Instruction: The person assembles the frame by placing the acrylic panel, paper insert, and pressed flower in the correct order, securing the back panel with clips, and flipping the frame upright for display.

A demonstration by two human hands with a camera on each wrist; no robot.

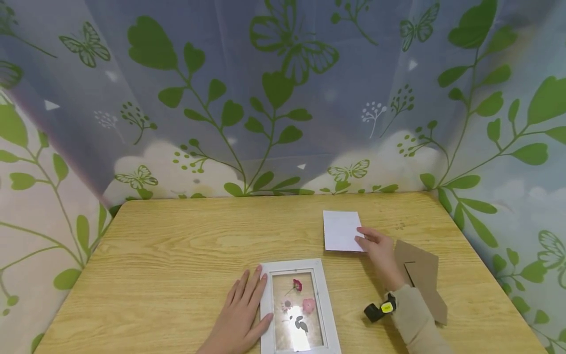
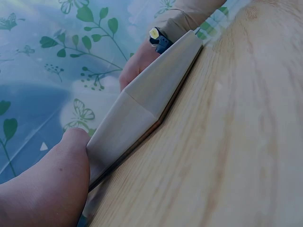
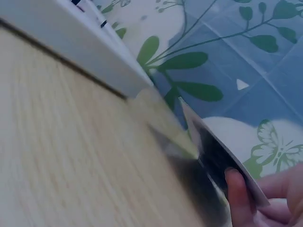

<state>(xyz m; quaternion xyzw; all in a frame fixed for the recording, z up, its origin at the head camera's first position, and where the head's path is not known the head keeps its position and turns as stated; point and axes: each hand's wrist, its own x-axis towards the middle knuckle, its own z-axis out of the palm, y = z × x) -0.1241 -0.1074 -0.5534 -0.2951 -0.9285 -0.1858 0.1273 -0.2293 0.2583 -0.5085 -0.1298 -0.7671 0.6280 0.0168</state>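
A white picture frame point(image 1: 328, 314) lies on the table, with a clear pane over a dark red flower point(image 1: 297, 285), a pink flower point(image 1: 308, 306), a paler small bloom and some dark leaves. My left hand point(image 1: 239, 312) rests along its left side, fingers extended. In the left wrist view, that hand point(image 2: 47, 182) touches the end of the frame's side point(image 2: 137, 106). Beyond the frame, my right hand point(image 1: 381, 253) pinches the right edge of a square white card point(image 1: 341, 231). The right wrist view shows the card point(image 3: 203, 137) tilted above the table, its underside dark, between thumb and fingers.
A brown backing board point(image 1: 422, 275) with a dark slanted line lies under and beside my right forearm. On the right wrist sits a black device with a yellow label point(image 1: 386, 308). A leaf-patterned curtain point(image 1: 283, 123) hangs behind the wooden table point(image 1: 177, 246).
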